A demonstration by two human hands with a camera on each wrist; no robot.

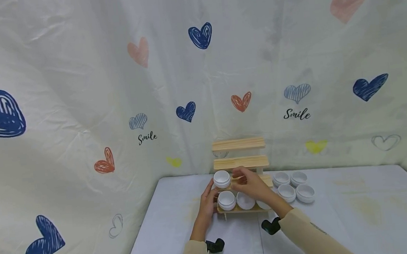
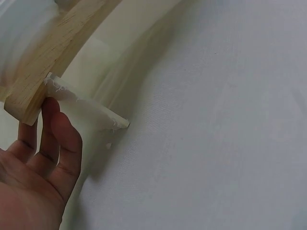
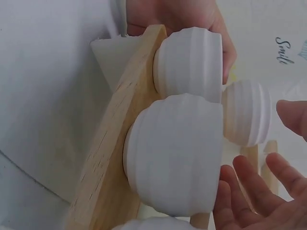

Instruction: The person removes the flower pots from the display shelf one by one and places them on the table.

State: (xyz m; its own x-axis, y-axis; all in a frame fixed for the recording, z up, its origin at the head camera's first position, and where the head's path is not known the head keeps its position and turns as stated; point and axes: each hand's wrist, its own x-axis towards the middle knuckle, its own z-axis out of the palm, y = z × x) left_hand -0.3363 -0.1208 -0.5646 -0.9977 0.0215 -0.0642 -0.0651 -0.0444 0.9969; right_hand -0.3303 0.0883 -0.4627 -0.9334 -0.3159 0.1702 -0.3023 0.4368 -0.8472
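Note:
A stepped wooden rack [image 1: 241,163] stands on the table near the back wall. On its lowest board sits a row of white ribbed bowls [image 1: 245,201], and another white bowl [image 1: 221,178] is on the step above, at the left end. My left hand [image 1: 206,203] grips the left end of the lowest board [image 2: 29,91], bent fingers against its underside; the thumb is out of sight in the left wrist view. Over the second step, my right hand [image 1: 250,183] hovers beside the upper bowl [image 3: 247,112], thumb and fingers spread apart and holding nothing.
Several more white bowls [image 1: 286,192] stand grouped on the table right of the rack. Two upper boards of the rack carry nothing. A white cloth [image 1: 341,211] covers the table, and a heart-printed curtain [image 1: 248,58] hangs behind.

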